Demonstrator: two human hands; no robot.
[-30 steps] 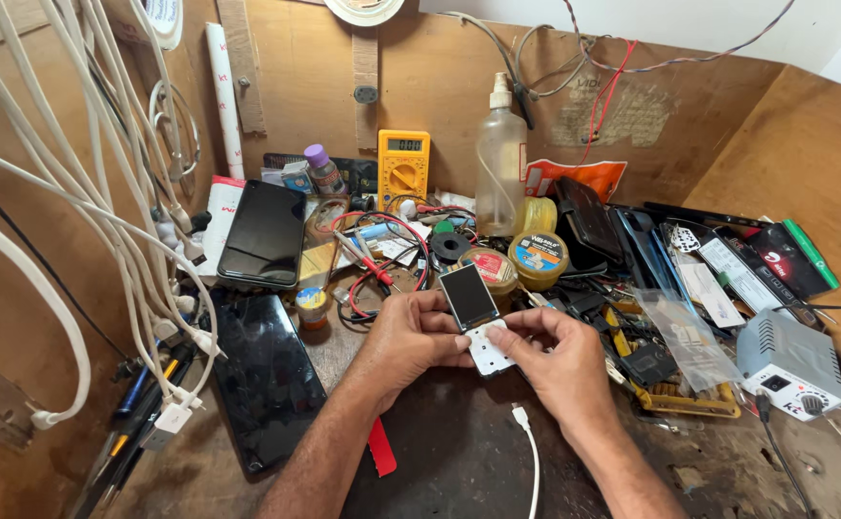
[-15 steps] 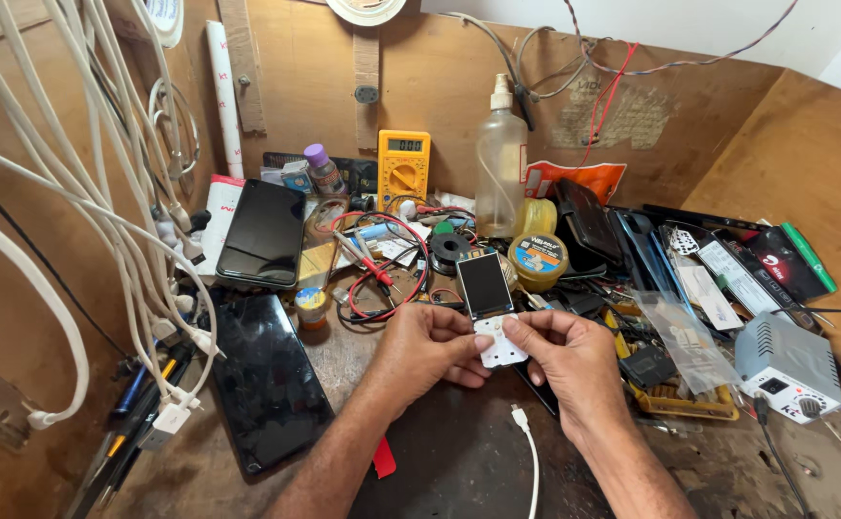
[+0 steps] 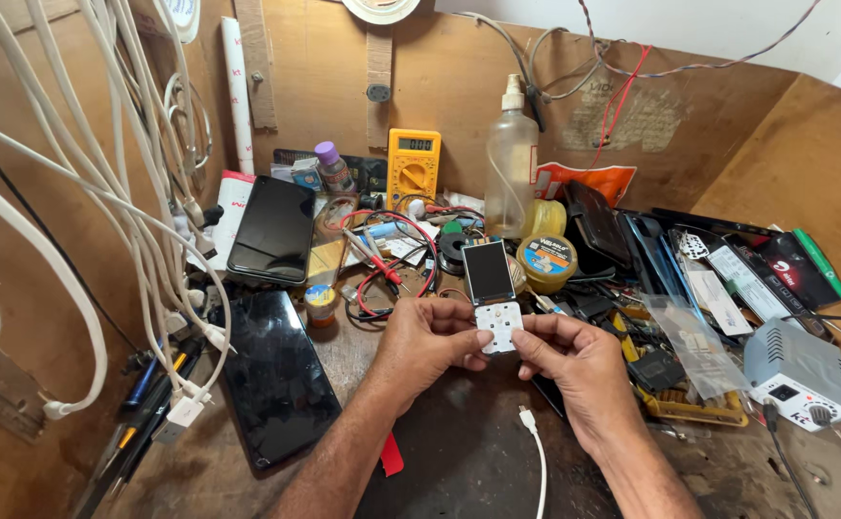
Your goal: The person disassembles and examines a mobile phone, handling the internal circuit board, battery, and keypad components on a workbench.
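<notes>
Both my hands pinch the small keypad phone (image 3: 493, 300) above the tabletop (image 3: 459, 452): left hand (image 3: 427, 338) and right hand (image 3: 574, 358) fingers closed on its white lower half. Risk: grip slips, phone drops onto clutter.

Left hand (image 3: 427, 341) and right hand (image 3: 574, 365) pinch a small keypad phone (image 3: 493, 296) upright between them; a white charging cable (image 3: 536, 452) lies just below the right hand.

Head camera looks down, close over workbench (image 3: 459, 461).
</notes>
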